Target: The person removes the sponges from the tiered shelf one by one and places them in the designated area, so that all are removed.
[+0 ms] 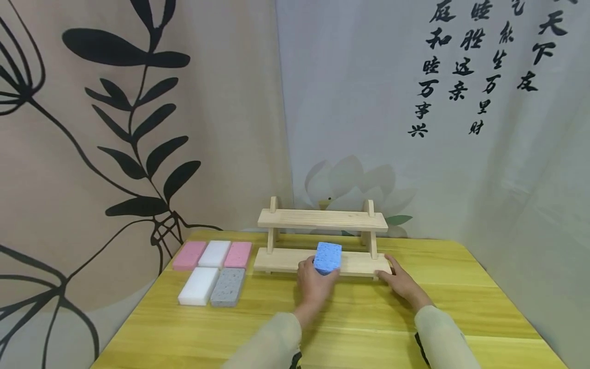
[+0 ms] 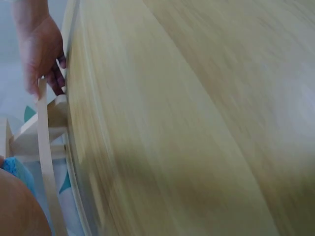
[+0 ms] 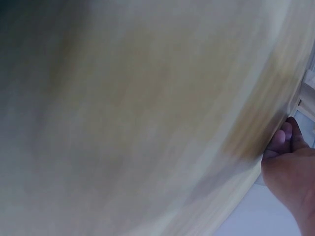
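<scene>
My left hand (image 1: 315, 286) grips a blue sponge (image 1: 328, 257) at the front of the lower board of a two-tier wooden rack (image 1: 322, 219). The sponge stands tilted in front of that board; whether it touches the wood I cannot tell. At the rack's right end, my right hand (image 1: 404, 283) holds the lower board's corner between thumb and fingers. In the left wrist view the right hand (image 2: 42, 56) is at the board's end, and a bit of the blue sponge (image 2: 18, 173) shows beside the left hand. The right wrist view shows the right hand (image 3: 290, 164) partly cut off.
Left of the rack lie several sponges on the wooden table (image 1: 369, 318): pink (image 1: 189, 255), white (image 1: 214, 253), another pink (image 1: 237, 254), another white (image 1: 199, 286) and grey (image 1: 228, 287). A printed curtain (image 1: 359, 102) hangs behind the table.
</scene>
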A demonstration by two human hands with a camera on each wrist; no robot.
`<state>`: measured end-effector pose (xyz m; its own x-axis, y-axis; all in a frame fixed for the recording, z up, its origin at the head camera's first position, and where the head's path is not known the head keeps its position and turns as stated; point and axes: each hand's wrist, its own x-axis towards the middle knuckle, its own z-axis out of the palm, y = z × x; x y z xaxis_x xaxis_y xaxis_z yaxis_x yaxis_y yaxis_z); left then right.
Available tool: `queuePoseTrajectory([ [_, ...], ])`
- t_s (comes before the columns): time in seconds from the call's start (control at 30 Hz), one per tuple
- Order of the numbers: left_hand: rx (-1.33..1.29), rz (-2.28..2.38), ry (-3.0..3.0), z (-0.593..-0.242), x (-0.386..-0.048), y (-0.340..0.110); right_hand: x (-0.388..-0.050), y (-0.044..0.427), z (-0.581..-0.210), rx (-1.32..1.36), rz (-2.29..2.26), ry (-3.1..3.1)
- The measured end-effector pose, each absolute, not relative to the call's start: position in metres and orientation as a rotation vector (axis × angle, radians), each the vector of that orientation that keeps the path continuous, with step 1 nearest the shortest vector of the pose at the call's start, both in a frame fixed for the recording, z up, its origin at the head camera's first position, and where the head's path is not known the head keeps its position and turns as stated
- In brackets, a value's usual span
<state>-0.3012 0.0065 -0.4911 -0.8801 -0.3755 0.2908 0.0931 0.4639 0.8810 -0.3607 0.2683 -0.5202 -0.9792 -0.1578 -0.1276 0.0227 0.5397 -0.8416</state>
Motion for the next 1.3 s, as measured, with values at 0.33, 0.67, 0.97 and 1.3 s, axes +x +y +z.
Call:
queuePoseTrajectory([
  [0.33,0.169,-1.493,-2.249,-0.487,-0.300,-0.021,-0.347,0.261,-0.512,-0.106,-1.361,2.638],
  [0.67,0.098,-1.524,-2.237,-0.481,-0.297,-0.051,-0.345,0.262,-0.510,-0.111,-1.369,2.629],
  [0.97,0.097,-1.604,-2.221,-0.480,-0.293,-0.082,-0.349,0.262,-0.515,-0.136,-1.374,2.630],
  [1.3,0.139,-1.564,-2.249,-0.483,-0.292,-0.115,-0.344,0.258,-0.506,-0.140,-1.374,2.636],
])
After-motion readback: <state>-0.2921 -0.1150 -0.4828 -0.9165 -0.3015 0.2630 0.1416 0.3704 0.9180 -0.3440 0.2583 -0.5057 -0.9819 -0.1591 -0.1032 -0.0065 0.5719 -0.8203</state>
